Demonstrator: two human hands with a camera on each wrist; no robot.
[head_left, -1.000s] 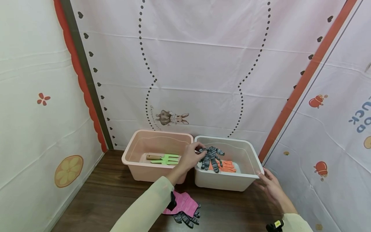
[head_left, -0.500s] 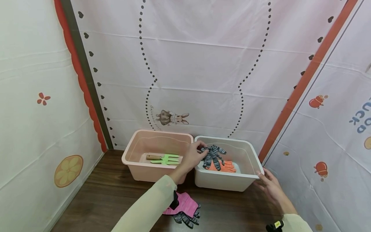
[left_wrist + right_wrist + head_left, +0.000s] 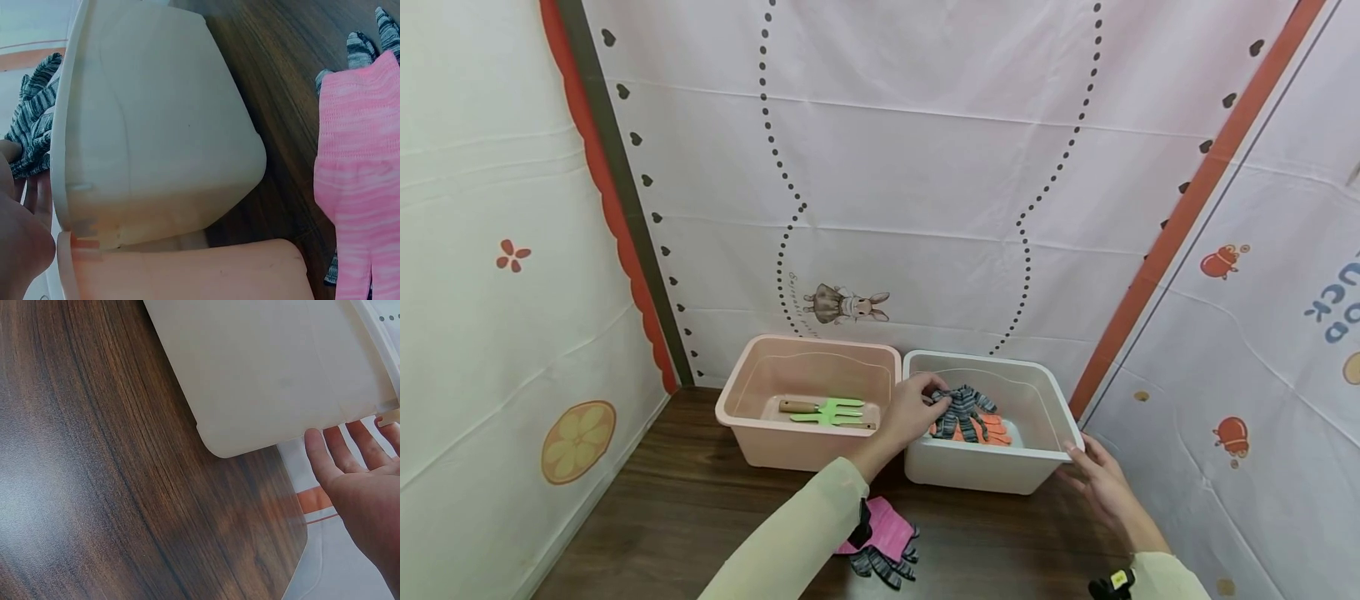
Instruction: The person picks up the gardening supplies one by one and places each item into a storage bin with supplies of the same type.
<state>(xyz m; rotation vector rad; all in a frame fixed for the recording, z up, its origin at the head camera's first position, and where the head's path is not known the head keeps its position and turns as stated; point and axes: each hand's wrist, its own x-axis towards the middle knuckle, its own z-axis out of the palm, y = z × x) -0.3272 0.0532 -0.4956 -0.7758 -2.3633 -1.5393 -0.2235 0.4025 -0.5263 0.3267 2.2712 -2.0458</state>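
Note:
My left hand reaches over the near left side of the white bin and pinches a grey-and-black striped knit glove. Inside that bin, the striped glove overlaps an orange glove lying on the bottom. The left wrist view shows the striped glove at the fingertips, just beyond the bin's rim. At the bin's front right corner, my right hand grips the rim, thumb on top and fingers along the outside wall. In the right wrist view those fingers are spread against the bin.
Left of the white bin stands a pink bin holding green garden forks with wooden handles. Pink gloves with grey striped fingers lie on the dark wooden table, under the left forearm. Printed cloth hangs behind and at both sides.
My left hand has moved slightly right, carrying the striped glove right over the orange one. A second fork handle now shows in the pink bin. The right hand has stayed at the rim.

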